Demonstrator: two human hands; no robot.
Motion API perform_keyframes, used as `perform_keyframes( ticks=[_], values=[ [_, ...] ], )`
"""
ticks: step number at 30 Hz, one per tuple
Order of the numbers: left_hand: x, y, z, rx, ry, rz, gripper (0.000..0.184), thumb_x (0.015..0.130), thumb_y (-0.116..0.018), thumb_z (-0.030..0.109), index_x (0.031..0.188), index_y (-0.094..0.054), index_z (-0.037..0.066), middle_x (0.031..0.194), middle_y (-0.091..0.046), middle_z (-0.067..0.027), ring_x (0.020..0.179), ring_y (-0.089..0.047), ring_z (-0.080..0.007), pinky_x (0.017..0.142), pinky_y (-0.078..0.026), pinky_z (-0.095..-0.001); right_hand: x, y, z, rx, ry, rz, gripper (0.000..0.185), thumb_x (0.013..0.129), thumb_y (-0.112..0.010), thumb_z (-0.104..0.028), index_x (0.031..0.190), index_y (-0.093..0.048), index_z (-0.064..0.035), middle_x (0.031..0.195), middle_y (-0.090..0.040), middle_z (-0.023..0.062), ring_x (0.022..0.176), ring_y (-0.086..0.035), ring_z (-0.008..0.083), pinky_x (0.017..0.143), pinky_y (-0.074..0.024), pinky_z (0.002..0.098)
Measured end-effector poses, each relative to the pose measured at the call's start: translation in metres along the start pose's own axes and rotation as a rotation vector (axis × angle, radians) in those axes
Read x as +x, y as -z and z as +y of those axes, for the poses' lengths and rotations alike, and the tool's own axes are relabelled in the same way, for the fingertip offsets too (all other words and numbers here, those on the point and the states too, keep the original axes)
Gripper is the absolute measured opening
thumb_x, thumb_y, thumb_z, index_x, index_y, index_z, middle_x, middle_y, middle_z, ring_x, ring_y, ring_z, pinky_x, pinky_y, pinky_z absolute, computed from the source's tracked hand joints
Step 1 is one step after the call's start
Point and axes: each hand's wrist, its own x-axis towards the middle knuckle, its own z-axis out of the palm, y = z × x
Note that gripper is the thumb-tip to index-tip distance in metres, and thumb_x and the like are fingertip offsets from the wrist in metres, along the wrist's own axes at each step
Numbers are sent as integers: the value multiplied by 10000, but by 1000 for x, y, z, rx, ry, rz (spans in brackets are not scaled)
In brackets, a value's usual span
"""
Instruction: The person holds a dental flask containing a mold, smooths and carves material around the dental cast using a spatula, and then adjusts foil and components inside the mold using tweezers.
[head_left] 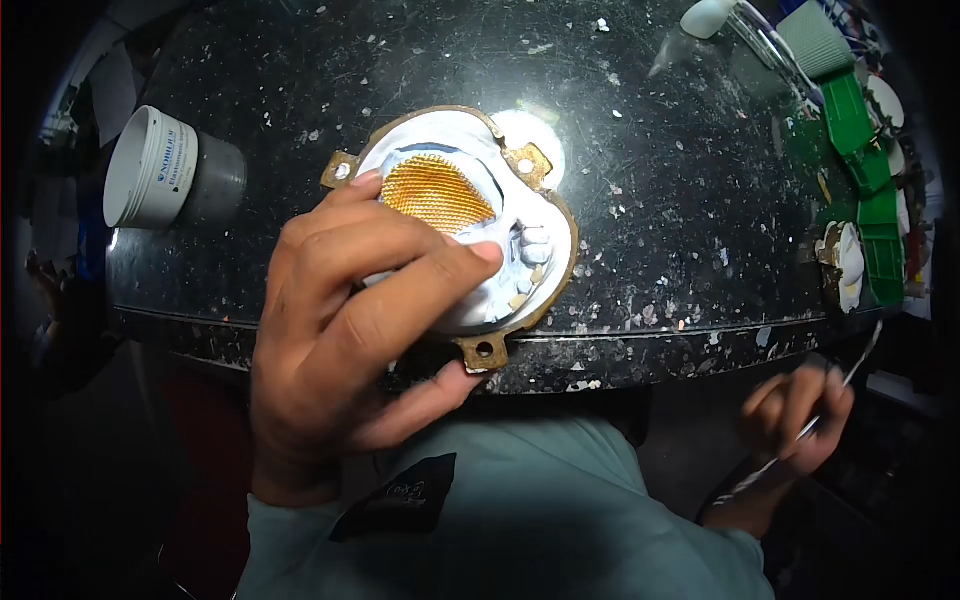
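My left hand (pixel 350 320) grips a brass dental flask half (pixel 570 260) filled with white plaster, fingers spread over its face and thumb under the lower lug. Set in the plaster is a gold-coloured mesh plate (pixel 440 195). A row of pale tooth shapes (pixel 527 265) curves along the right side of the plaster. The flask is held at the near edge of the bench, partly covered by my fingers. Away to the right, my right hand (pixel 805 415) is closed around a slim metal hand instrument (pixel 865 350) with a twisted handle; its motion blurs the fingers slightly.
The black bench (pixel 400 60) is speckled with white bits. At left a white labelled tub (pixel 150 170) lies tipped on its side. Along the right edge stand green trays (pixel 850 115) and another plaster-filled brass piece (pixel 848 265). A white rounded container (pixel 706 18) is at the back right.
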Motion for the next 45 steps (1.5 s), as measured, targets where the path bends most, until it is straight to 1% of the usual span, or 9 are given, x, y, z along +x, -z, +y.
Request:
perform_keyframes(
  ticks=[4,7,13,18,23,26,32,38,45],
  values=[
    [-1,-1,3,108,-20,-9,648,626,-921,335,1165,-648,98,974,-583,-66,931,-601,-237,1009,-490,-585,49,-6,7,-190,266,279,294,1082,-471,-284,951,-399,-31,693,-432,35,562,-378,85,357,-382,207],
    [0,2,4,141,-2,-42,609,680,-897,393,1151,-653,93,951,-595,-65,922,-605,-237,987,-501,-573,65,-4,25,-376,403,415,216,1024,-600,-189,1045,-516,8,832,-499,72,671,-486,121,518,-483,237],
    [4,0,12,189,-6,-41,612,706,-885,380,1174,-639,72,984,-665,-76,939,-627,-252,982,-491,-547,56,0,26,-458,396,462,271,945,-697,-77,1161,-624,68,922,-664,148,771,-646,194,597,-535,258],
    [4,10,7,78,-11,-47,713,613,-902,192,1231,-596,13,1016,-668,-111,973,-626,-258,1070,-399,-533,59,-9,32,-384,553,409,271,1050,-559,-187,1114,-591,74,884,-685,163,732,-688,192,623,-596,293],
    [-4,6,25,-192,298,43,750,640,-825,28,1329,-544,-63,1258,-590,-188,1241,-553,-278,1154,-370,-435,54,-23,33,-532,471,410,187,925,-575,-50,1079,-587,56,1024,-642,152,855,-644,148,798,-561,287],
    [1,-12,37,-337,474,311,746,520,-874,48,1219,-632,-41,1064,-645,-133,1055,-613,-248,1120,-404,-473,52,-14,32,-583,499,406,179,912,-567,-41,1067,-576,49,1006,-633,150,854,-613,140,797,-533,279],
    [-8,-7,19,-99,200,189,716,531,-878,82,1199,-651,-40,1077,-640,-130,1070,-604,-254,1123,-391,-465,53,-12,35,-649,526,435,160,909,-554,-37,1042,-568,51,994,-625,161,843,-592,145,778,-504,277],
    [-23,2,6,-306,230,215,791,671,-899,209,1322,-533,-53,1291,-534,-179,1259,-542,-275,1115,-414,-383,53,-15,37,-718,540,484,183,887,-541,-75,1022,-562,47,937,-603,163,758,-572,150,707,-502,277],
    [-21,1,-3,-363,94,284,769,603,-911,270,1233,-552,15,1130,-532,-103,1141,-506,-231,1074,-374,-379,53,-21,39,-734,522,536,192,882,-543,-80,1031,-570,40,948,-598,161,771,-561,149,700,-496,273]
  ],
)
